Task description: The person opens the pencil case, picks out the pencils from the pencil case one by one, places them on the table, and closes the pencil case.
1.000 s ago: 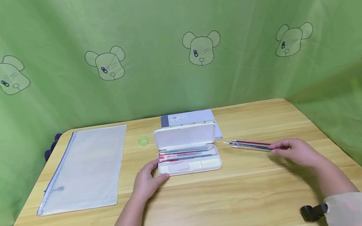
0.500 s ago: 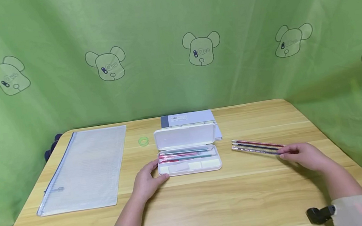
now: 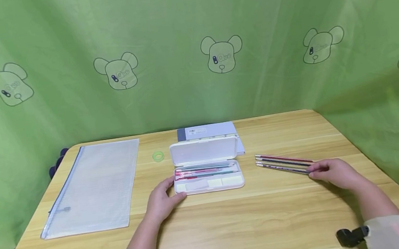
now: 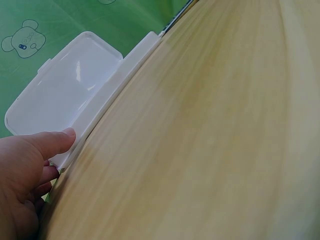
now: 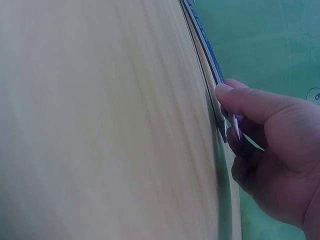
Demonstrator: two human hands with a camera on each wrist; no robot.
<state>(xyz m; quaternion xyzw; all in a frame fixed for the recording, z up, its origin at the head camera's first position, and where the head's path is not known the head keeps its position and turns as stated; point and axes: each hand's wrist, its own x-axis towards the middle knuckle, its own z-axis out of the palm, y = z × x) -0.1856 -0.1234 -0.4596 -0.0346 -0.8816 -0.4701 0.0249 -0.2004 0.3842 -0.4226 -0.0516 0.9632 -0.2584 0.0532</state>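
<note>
In the head view, an open white pencil case (image 3: pixel 213 188) lies at the middle of the table, lid raised at the back, with several pencils (image 3: pixel 208 174) and pale blocks inside. My left hand (image 3: pixel 162 199) grips the case's left end; the left wrist view puts its thumb (image 4: pixel 57 143) along the front wall. To the right, several pencils (image 3: pixel 282 162) lie side by side, red, dark and patterned, slightly fanned. At their right ends is my right hand (image 3: pixel 336 173). Thumb and fingers pinch a blue-sided pencil (image 5: pixel 207 47) in the right wrist view, another pencil's point showing beside it.
A translucent zip pouch (image 3: pixel 90 189) lies flat on the left. Between it and the case sits a green ring-shaped roll (image 3: pixel 158 156). Behind the raised lid are pale blue booklets (image 3: pixel 219 128). A green curtain (image 3: pixel 181 97) hangs along the table's back and sides.
My right hand has moved right and slightly nearer with the pencils, which have gone from an uneven bunch to a spread row with left ends nearly level. The left hand stays on the case.
</note>
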